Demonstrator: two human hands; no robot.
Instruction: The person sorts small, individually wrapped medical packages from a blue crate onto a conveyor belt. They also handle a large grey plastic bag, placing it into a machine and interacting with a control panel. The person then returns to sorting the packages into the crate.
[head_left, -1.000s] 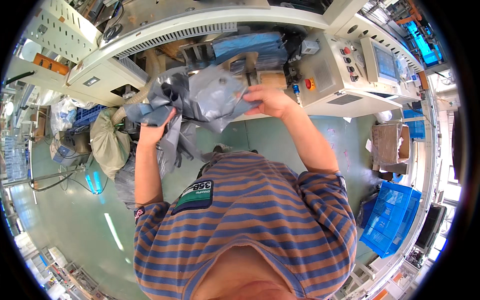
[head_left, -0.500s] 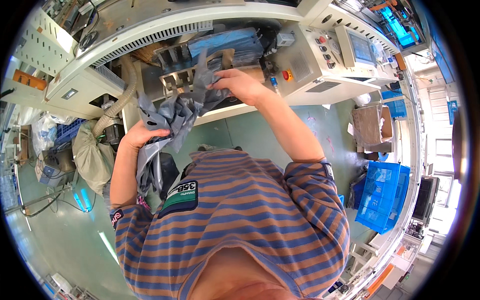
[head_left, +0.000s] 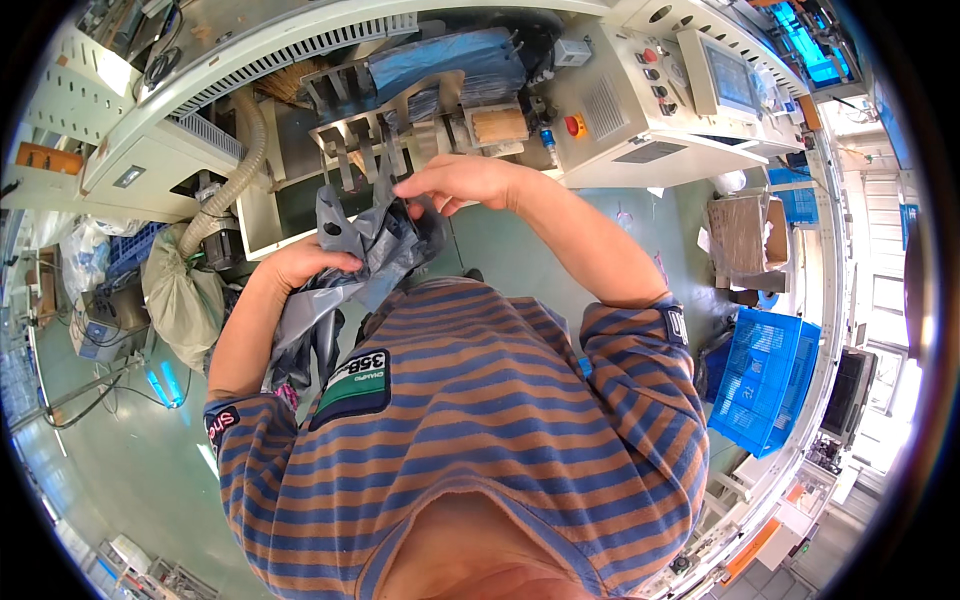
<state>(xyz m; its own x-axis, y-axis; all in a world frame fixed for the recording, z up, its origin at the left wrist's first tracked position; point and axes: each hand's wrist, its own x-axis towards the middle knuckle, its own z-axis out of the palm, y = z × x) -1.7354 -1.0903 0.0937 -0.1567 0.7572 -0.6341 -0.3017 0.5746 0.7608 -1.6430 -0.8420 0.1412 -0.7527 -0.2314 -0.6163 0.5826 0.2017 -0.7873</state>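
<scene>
A crumpled bunch of grey plastic bags (head_left: 372, 248), with a round hole showing near the top, hangs in front of my chest. My left hand (head_left: 308, 263) is closed on its left side, thumb laid over the plastic. At the upper right of the bunch, my right hand (head_left: 462, 186) grips the plastic with bent fingers, though some fingertips are hidden. More grey plastic hangs below my left hand, beside my shirt. Just beyond my hands is the machine's open bay, with metal prongs (head_left: 362, 150) and a wooden-looking block (head_left: 499, 126).
A control panel with a screen (head_left: 728, 82) and a red emergency button (head_left: 575, 125) stands at the right. A ribbed hose (head_left: 232, 192) runs down to a pale sack (head_left: 183, 300) at the left. Blue crates (head_left: 765, 382) and a cardboard box (head_left: 740, 235) sit farther right.
Both hands hold the grey plastic bags throughout. My right hand has drawn back toward my body and a little left, bringing the plastic away from the machine's prongs. The left hand has shifted slightly right.
</scene>
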